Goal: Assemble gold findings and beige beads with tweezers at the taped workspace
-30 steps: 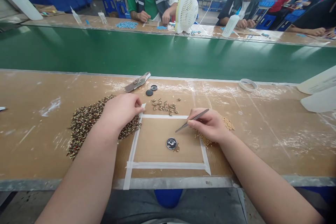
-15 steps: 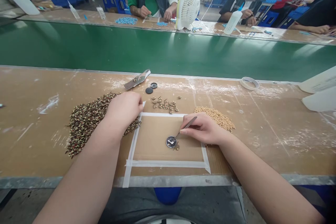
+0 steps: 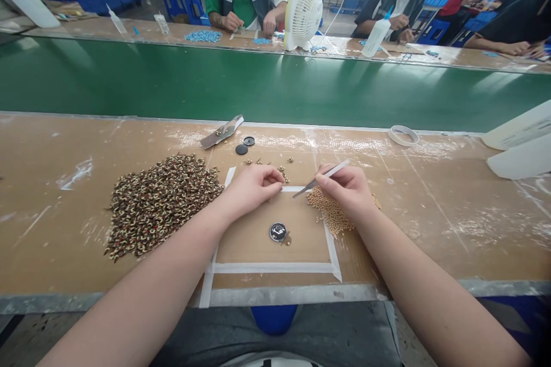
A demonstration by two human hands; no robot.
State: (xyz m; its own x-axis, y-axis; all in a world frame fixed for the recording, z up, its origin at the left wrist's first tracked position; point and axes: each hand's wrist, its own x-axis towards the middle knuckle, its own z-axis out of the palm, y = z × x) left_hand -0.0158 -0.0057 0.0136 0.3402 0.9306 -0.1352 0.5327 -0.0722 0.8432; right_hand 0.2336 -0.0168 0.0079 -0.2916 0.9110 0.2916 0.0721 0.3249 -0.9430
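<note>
My right hand (image 3: 346,186) pinches a pair of metal tweezers (image 3: 321,178), their tips pointing down-left over the taped area. Beneath that hand spreads a pile of small tan beads (image 3: 333,212). My left hand (image 3: 256,186) is closed at the far tape strip, fingertips together; whatever they may hold is too small to make out. Beside its fingers lie several small brass-coloured pieces (image 3: 284,175), partly hidden by the hand. A small round dark dish (image 3: 278,232) with shiny contents sits within the white tape frame (image 3: 275,268), a brownish smear at its right.
A large heap of small dark-and-cream pieces (image 3: 163,206) lies left. Two black round caps (image 3: 241,149), a patterned strip (image 3: 221,132) and a tape roll (image 3: 403,136) lie farther back. White bottles (image 3: 520,149) are at right. Beyond the green belt (image 3: 258,83), people work near a fan (image 3: 303,11).
My left hand has moved right from the dark heap's edge to the brass-coloured pieces. My right hand has lifted the tweezers from the dish, up and slightly right. Some beads have spread toward the tape frame.
</note>
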